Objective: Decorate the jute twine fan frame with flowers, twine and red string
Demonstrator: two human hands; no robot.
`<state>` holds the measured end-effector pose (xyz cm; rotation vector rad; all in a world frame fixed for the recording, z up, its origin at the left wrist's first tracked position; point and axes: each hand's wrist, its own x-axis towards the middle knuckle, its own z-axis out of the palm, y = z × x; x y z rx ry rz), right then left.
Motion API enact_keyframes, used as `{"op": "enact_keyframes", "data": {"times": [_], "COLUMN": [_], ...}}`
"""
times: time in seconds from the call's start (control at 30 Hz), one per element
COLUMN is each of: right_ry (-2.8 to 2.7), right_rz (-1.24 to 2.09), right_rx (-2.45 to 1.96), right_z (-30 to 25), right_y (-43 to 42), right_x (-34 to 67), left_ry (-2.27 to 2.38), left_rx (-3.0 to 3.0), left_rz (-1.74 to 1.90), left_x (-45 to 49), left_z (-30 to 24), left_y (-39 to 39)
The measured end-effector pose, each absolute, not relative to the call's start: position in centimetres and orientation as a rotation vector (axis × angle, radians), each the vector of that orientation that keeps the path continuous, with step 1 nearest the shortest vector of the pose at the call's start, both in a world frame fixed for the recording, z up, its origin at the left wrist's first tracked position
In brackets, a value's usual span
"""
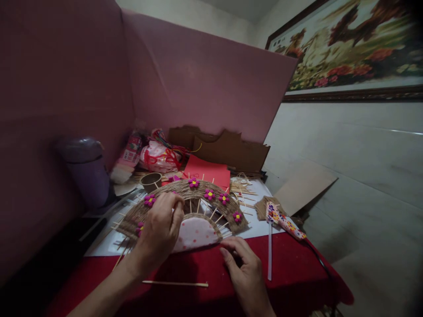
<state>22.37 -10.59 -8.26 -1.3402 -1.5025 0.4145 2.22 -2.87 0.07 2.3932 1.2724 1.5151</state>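
A fan-shaped craft piece [206, 198] of twine wound on thin sticks lies in front of me, with purple felt flowers [209, 194] along its arc. At its base is a half-round of white cloth with pink dots [194, 233]. My left hand [161, 222] is over the left part of the fan, fingers pinched together; whatever they hold is hidden. By the lower right corner of the cloth rests my right hand [244, 266], thumb and fingers loosely curved and apart, holding nothing visible. A thin wooden stick [175, 284] lies on the red tablecloth [211, 304] between my arms.
To the right are a flower-patterned glue gun [286, 222] with a glue stick [270, 251] and brown twine material [262, 207]. Behind stand red paper [208, 171], torn cardboard [224, 149], a tape roll [151, 180] and bagged supplies [160, 156]. A purple lidded container [87, 176] stands left.
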Motion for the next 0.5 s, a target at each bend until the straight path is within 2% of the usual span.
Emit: {"op": "enact_keyframes", "data": {"times": [0.23, 0.5], "right_ry": [-1.515, -1.232], "right_rz": [0.414, 0.529], "right_rx": [-1.343, -1.478], "right_z": [-8.3, -7.8], "right_y": [-10.6, -9.5], "right_x": [22.2, 21.9], "left_ry": [1.125, 1.073], "left_rx": [2.66, 2.838], "left_rz": [1.338, 1.275], "left_x": [1.3, 3.3], "left_z": [-3.0, -0.7], "left_y": [-3.4, -3.7]}}
